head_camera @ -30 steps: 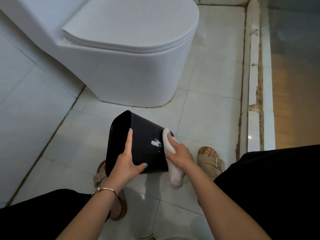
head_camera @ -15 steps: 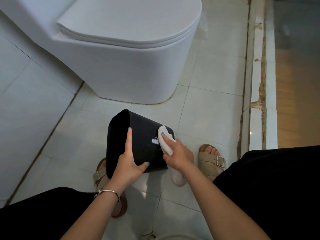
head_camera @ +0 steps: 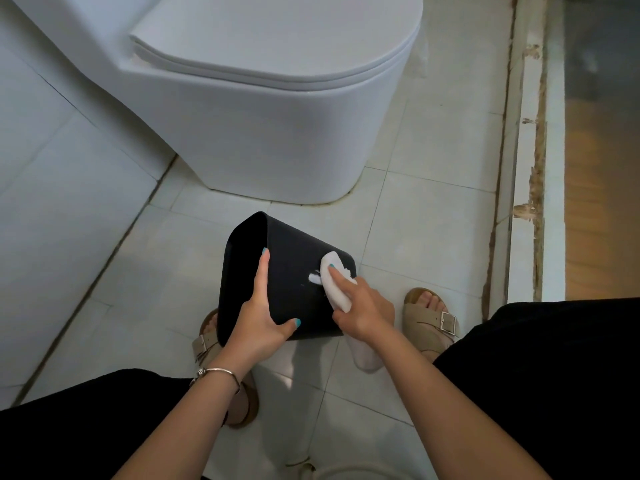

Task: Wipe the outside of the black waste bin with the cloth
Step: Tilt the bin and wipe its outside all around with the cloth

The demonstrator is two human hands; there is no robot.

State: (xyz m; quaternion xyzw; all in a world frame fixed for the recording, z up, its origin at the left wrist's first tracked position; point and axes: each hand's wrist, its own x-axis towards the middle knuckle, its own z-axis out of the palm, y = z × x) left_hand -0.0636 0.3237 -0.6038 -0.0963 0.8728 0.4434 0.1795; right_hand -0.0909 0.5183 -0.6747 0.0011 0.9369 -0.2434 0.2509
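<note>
The black waste bin (head_camera: 294, 282) is up off the floor, tipped on its side, open mouth facing away to the left and its base toward the right. The left hand (head_camera: 258, 320) has it by the near rim: fingers run straight up along the bin's wall, thumb hooked round the lower edge, teal nails showing, a firm clasp. A thin bracelet (head_camera: 216, 374) sits on that wrist.

Over to the right hand (head_camera: 363, 311), and it has the white cloth (head_camera: 334, 284) bunched in a curled grip, forefinger stretched out on top, pressing the cloth flat against the bin's outer side near the base corner. The cloth's loose tail hangs down below that hand. Just left of the forefinger there is a white mark (head_camera: 314, 278) on the black wall, touching the cloth's edge; smear, suds or residue, hard to call from here.

Beyond both hands stands the white toilet (head_camera: 277, 116), lid down, set on the pale tiled floor (head_camera: 433, 220). Under the left hand, a tan sandal (head_camera: 207, 341) peeks out from behind the bin; just right of the right hand, the other sandal (head_camera: 429, 322), buckle up, toes in view. Farther right of that hand runs a worn, chipped threshold strip (head_camera: 530, 168). Black clothing (head_camera: 536, 375) fills both lower corners, the forearms reaching out between.
</note>
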